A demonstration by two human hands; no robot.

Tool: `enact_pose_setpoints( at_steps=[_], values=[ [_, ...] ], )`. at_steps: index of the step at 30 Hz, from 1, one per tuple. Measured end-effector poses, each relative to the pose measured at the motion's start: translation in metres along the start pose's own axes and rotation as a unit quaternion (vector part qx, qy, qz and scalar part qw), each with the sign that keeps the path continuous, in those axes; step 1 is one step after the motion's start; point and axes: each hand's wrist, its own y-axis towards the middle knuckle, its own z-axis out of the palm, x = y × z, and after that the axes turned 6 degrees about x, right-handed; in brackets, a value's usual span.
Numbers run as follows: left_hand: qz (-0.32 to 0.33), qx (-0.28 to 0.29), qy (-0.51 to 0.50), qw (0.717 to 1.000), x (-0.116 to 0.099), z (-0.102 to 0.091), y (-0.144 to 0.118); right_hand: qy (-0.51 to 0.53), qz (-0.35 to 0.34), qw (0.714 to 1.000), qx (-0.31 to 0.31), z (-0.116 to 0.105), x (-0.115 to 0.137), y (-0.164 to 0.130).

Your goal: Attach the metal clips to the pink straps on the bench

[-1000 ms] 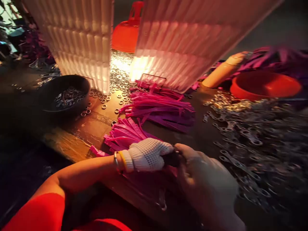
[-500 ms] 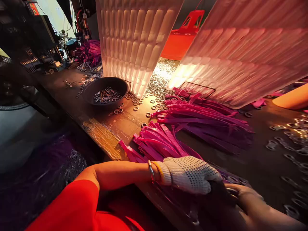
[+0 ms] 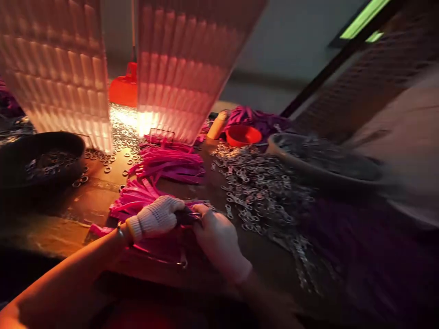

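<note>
Strap (image 3: 185,218), dark and partly hidden, lies between both sets of fingertips; I judge it light, pliable, somewhat slick, best held near its end. Left hand (image 3: 156,218) and right hand (image 3: 219,240) each pinch it, fingers curled. Beyond the left fingers: pink straps (image 3: 133,199); farther right, metal links (image 3: 257,192).

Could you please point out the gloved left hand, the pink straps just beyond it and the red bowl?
Gloved left hand (image 3: 155,219): head view, on the back of the glove.
Pink straps (image 3: 133,200): head view, on the middle of the bundle.
Red bowl (image 3: 244,142): head view, on its near outer wall.
</note>
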Motion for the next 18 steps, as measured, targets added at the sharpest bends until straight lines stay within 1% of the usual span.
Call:
enact_pose_setpoints(
  at_steps=[2,5,8,11,14,16,18],
  values=[
    [-0.018,-0.035,-0.026,0.999,0.010,0.005,0.001,-0.028,0.002,0.999,-0.021,0.001,0.002,0.001],
    [-0.050,-0.089,-0.018,0.995,0.018,0.015,-0.004,-0.034,-0.012,0.999,-0.015,-0.001,0.008,0.005],
    [-0.089,-0.126,-0.016,0.988,0.022,0.024,-0.011,-0.006,-0.027,1.000,0.012,-0.001,0.011,0.013],
    [-0.110,-0.154,-0.022,0.982,0.028,0.029,-0.014,0.012,-0.039,0.997,0.059,0.002,0.010,0.019],
    [-0.111,-0.153,-0.005,0.982,0.028,0.028,-0.010,-0.029,-0.073,0.989,0.129,0.002,0.006,0.023],
    [-0.109,-0.133,0.016,0.985,0.024,0.024,-0.003,-0.073,-0.083,0.979,0.172,-0.003,0.002,0.027],
    [-0.093,-0.099,0.022,0.990,0.019,0.018,0.006,-0.099,-0.084,0.970,0.204,-0.013,-0.004,0.030]
  ],
)
